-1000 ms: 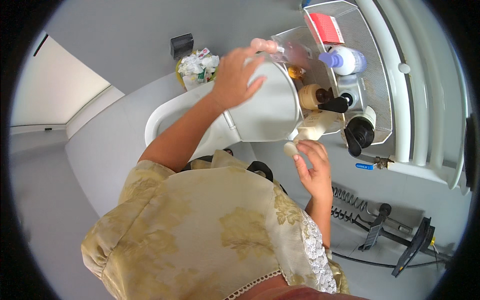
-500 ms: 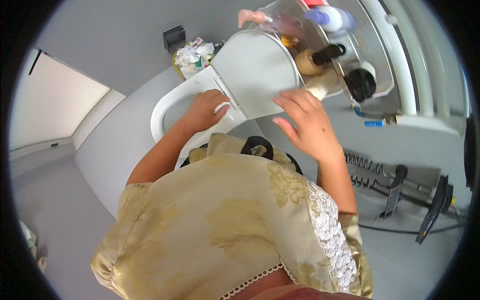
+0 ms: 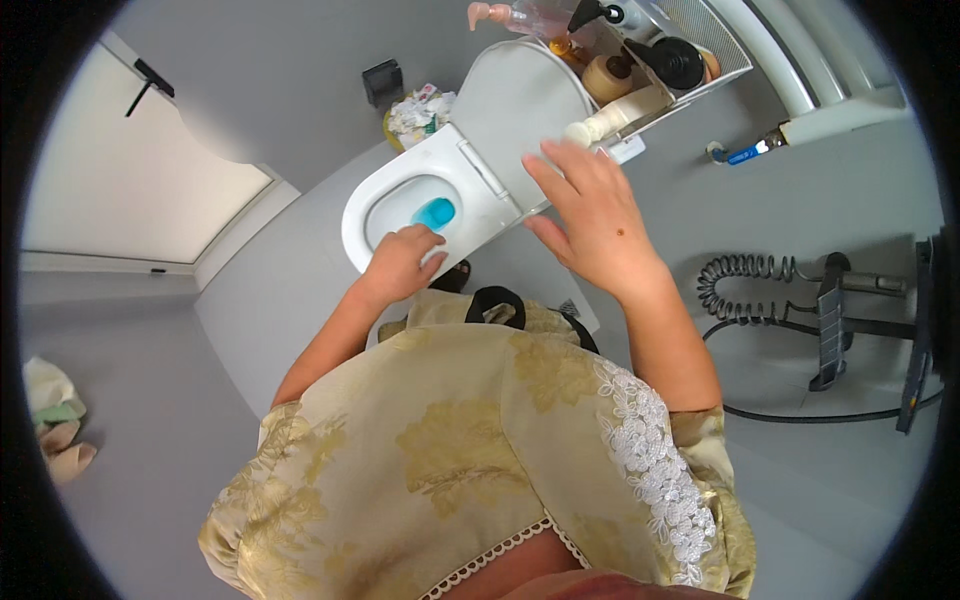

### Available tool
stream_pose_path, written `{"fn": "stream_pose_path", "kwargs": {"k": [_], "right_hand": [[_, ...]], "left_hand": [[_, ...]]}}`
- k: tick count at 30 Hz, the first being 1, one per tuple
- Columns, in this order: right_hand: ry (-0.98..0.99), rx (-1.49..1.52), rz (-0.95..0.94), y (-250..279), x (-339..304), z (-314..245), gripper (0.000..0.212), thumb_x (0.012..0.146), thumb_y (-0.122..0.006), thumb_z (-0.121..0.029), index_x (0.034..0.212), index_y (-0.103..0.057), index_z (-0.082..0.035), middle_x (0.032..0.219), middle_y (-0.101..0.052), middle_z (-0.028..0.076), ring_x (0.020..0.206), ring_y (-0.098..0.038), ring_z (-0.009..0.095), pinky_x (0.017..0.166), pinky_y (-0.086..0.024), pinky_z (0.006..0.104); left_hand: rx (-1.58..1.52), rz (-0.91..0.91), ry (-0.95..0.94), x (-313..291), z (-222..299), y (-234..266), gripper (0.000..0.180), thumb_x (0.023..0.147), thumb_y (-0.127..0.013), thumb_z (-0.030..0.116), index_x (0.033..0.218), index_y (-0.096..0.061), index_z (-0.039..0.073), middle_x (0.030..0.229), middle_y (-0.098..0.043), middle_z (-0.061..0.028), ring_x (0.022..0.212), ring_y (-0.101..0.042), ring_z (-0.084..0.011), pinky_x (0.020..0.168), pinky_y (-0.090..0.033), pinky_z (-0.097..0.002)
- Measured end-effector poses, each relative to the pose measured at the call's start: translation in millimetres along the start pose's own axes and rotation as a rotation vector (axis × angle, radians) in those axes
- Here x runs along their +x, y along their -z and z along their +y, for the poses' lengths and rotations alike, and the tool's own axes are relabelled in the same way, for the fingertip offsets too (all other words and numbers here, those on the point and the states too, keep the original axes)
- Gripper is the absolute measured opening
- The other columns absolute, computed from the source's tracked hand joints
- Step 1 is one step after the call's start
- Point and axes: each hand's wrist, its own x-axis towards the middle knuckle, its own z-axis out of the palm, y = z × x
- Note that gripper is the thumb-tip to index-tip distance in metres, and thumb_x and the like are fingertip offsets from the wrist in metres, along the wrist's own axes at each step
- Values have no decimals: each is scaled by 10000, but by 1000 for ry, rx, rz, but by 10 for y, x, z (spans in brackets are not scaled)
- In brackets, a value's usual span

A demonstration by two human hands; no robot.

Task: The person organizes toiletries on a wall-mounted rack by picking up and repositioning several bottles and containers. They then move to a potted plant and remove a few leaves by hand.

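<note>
A white toilet (image 3: 365, 190) stands in front of me with its lid (image 3: 520, 95) raised and bright blue water (image 3: 436, 213) in the bowl. Over the near rim hangs my left hand (image 3: 403, 265), its fingers loosely bent and its thumb apart, holding nothing. I cannot tell whether its fingertips touch the rim. My right hand (image 3: 600, 225) is raised to the right of the toilet, fingers spread, with nothing in it. Just beyond its fingertips lies a pale bottle (image 3: 620, 112) at the edge of a rack of toiletries.
Pump bottles, among them a pink one (image 3: 525, 18), crowd the rack (image 3: 735, 50) at far right. A full waste bin (image 3: 420, 115) sits behind the toilet. On the right are a blue-handled valve (image 3: 755, 150), a coiled black hose (image 3: 750, 268) and a dark sprayer (image 3: 832, 320). Cloths (image 3: 58, 420) lie far left.
My left hand has drawn back from near the seat hinge toward the near rim, uncovering the blue water. The right hand stays raised and spread. My view has shifted.
</note>
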Motion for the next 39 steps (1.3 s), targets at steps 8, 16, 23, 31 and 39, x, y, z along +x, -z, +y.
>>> {"fn": "stream_pose_path", "kwargs": {"k": [8,16,23,31,39], "right_hand": [[-159,349,-191,-757,-1134,36,426,807,-661,-251,1157,-583,-23,1124,-599,191,1059,-543,361,908,-435,411],[-257,423,-335,-1118,-1508,21,453,800,-652,-248,1169,-569,2,1158,-570,216,1093,-524,371,943,-406,412],[-294,393,-319,-1184,-1216,-351,455,794,-655,-194,1187,-555,14,1166,-570,204,1113,-518,358,962,-397,394],[-94,420,-293,-1639,-411,-1349,490,788,-674,-226,1209,-548,-9,1186,-562,200,1137,-503,343,982,-384,398],[240,412,-240,-2031,656,-2441,491,759,-690,-227,1181,-553,-17,1151,-573,199,1089,-517,367,954,-402,417]], "left_hand": [[201,-113,116,-951,322,-19,225,803,-630,251,946,-627,77,867,-597,-112,831,-594,-318,721,-482,-425],[355,-162,357,-1673,439,317,262,843,-581,313,980,-608,92,931,-587,-89,916,-587,-283,725,-474,-437],[298,-83,439,-2024,342,600,296,863,-563,328,1049,-600,101,991,-578,-87,957,-571,-282,761,-458,-441],[323,74,619,-3222,-211,1295,312,870,-552,336,1065,-605,98,1007,-585,-103,969,-564,-292,802,-443,-436],[256,168,835,-4276,-654,1917,317,878,-529,342,1059,-607,95,1064,-575,-98,1032,-542,-295,845,-432,-457]]}}
